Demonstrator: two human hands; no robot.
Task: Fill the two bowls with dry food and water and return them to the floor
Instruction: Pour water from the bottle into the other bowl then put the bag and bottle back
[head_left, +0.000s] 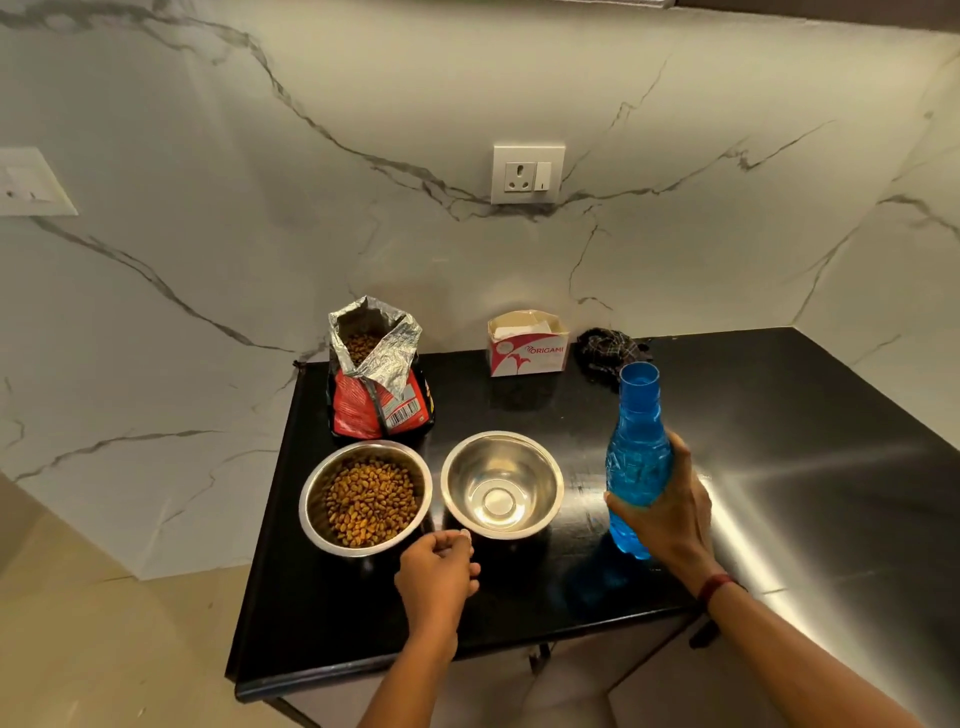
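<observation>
1. A black table (519, 613) stands against a white marble-patterned wall (260, 208), and both steel bowls sit on it side by side near its front edge, not on the floor.
2. The left bowl (311, 499) holds a heap of brown dry food (371, 501) that covers its bottom.
3. The right bowl (550, 488) stands just beside the first, their rims close together; its inside looks shiny and bare, and whether any water lies in it cannot be told.
4. The right hand (670, 509) is wrapped around the lower body of a blue water bottle (638, 457), which stands upright to the right of the bowls with its mouth uncapped.
5. The left hand (439, 566) hangs just in front of the gap between the two bowls with its fingers curled in; whether it pinches something small cannot be told.
6. Behind the left bowl an opened red food bag (382, 400) stands upright, its silver-lined top folded apart and kibble visible inside.
7. Further back near the wall stands a small white and red cardboard box (527, 353), and just to its right lies a crumpled dark checked cloth (608, 348).
8. A socket with a switch (527, 174) is mounted on the wall above the box.
</observation>
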